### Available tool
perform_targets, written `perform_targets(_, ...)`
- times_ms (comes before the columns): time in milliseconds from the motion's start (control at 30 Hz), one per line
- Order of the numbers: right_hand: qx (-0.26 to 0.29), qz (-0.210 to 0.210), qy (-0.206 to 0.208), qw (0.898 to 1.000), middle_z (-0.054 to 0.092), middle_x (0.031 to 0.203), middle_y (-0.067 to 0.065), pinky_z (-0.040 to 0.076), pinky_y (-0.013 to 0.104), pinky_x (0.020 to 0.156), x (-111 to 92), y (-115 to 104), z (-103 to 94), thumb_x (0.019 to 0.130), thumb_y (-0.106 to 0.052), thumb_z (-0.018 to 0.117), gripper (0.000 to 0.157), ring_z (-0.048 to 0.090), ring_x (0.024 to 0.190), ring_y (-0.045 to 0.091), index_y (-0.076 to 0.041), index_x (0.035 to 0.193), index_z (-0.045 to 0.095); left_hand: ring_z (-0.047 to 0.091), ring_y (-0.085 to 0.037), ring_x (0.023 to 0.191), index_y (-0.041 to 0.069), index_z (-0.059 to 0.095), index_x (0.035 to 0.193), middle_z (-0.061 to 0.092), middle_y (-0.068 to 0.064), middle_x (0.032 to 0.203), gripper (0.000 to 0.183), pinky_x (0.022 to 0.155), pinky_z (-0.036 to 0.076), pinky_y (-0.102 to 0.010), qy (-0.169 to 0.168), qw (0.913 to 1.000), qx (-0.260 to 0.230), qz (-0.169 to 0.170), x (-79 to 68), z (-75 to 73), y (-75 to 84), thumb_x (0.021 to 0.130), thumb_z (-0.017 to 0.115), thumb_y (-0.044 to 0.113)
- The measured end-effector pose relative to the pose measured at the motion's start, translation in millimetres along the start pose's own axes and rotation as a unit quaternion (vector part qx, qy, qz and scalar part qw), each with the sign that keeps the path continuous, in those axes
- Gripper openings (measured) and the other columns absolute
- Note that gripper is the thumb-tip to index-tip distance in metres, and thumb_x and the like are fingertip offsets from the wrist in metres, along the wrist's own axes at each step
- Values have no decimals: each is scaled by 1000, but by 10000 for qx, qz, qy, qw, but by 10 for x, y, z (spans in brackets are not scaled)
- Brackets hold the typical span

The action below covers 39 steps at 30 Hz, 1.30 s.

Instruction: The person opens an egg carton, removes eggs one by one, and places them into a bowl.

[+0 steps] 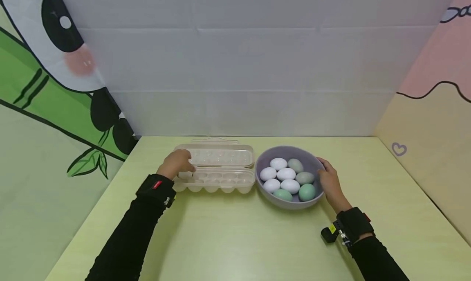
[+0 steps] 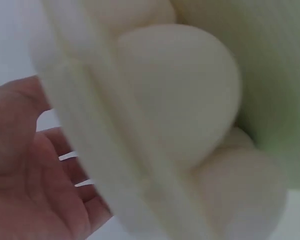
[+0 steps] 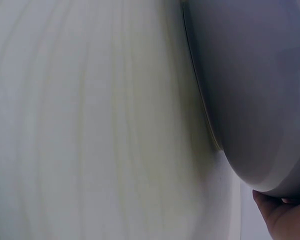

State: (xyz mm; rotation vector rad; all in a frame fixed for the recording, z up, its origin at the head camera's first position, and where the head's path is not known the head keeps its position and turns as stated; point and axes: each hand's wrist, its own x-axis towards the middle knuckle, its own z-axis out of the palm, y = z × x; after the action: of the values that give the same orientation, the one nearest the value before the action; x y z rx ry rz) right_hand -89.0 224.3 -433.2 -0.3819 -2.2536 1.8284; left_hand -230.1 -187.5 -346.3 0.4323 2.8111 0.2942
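Observation:
An open, clear plastic egg carton [image 1: 220, 176] lies on the table, its lid [image 1: 220, 155] folded back toward the wall. At the carton's left end, my left hand [image 1: 178, 164] holds its edge. The left wrist view shows this hand [image 2: 35, 165] with the fingertips hidden behind the carton's rim and the rounded cups [image 2: 185, 95] close up. To the right stands a grey-purple bowl [image 1: 265, 155] with several white eggs [image 1: 286, 174], grey-green eggs [image 1: 304, 178] and green eggs [image 1: 307, 192] inside. My right hand [image 1: 330, 183] grips the bowl's right rim.
The pale yellow table [image 1: 235, 240] extends toward me and to both sides. A whitish wall [image 1: 235, 68] rises behind its far edge, with printed side panels at left and right. The bowl stands close beside the carton's right end.

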Motion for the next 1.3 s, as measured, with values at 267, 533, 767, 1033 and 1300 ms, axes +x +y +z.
perform_targets(267, 58, 15, -27, 10000, 26, 151, 22, 18, 49, 111, -20, -24, 6, 96, 0, 25, 50, 22, 139, 35, 4, 146, 28, 52, -30, 82, -8, 62, 110, 61, -21, 106, 32, 74, 46, -41, -305, 9990, 304, 101, -17, 75, -137, 82, 70, 7)
perform_targets(533, 16, 36, -8, 10000, 27, 150, 22, 18, 49, 111, -31, -49, 16, 96, 0, 25, 50, 23, 138, 36, 4, 146, 28, 51, -29, 81, -7, 59, 109, 60, -19, 102, 32, 72, 45, -40, -243, 9974, 613, 281, 7, 72, -151, 81, 67, 5)
perform_targets(767, -21, -7, -4, 10000, 26, 150, 23, 18, 50, 111, -19, -26, 10, 96, 0, 25, 50, 22, 139, 36, 4, 146, 28, 47, -46, 113, -11, 47, 132, 47, -33, 125, 51, 93, 41, -52, 387, 9919, 621, 1039, -5, -75, -38, 85, 62, 2)
perform_targets(1033, -51, 20, 33, 10000, 27, 150, 22, 18, 49, 111, 4, 5, 7, 97, -1, 26, 49, 23, 138, 36, 3, 146, 28, 53, -39, 103, -6, 57, 121, 52, -24, 113, 41, 87, 47, -48, 1185, 9685, -179, 2184, -83, -209, 532, 82, 69, -1)
perform_targets(1300, 6, 3, 30, 10000, 26, 151, 22, 19, 49, 111, 4, 16, 14, 97, -1, 25, 49, 23, 138, 36, 3, 146, 28, 58, -26, 93, -2, 61, 103, 62, -13, 101, 33, 80, 49, -37, 1369, 9301, -921, 3282, 7, 4, 1139, 75, 75, 2)
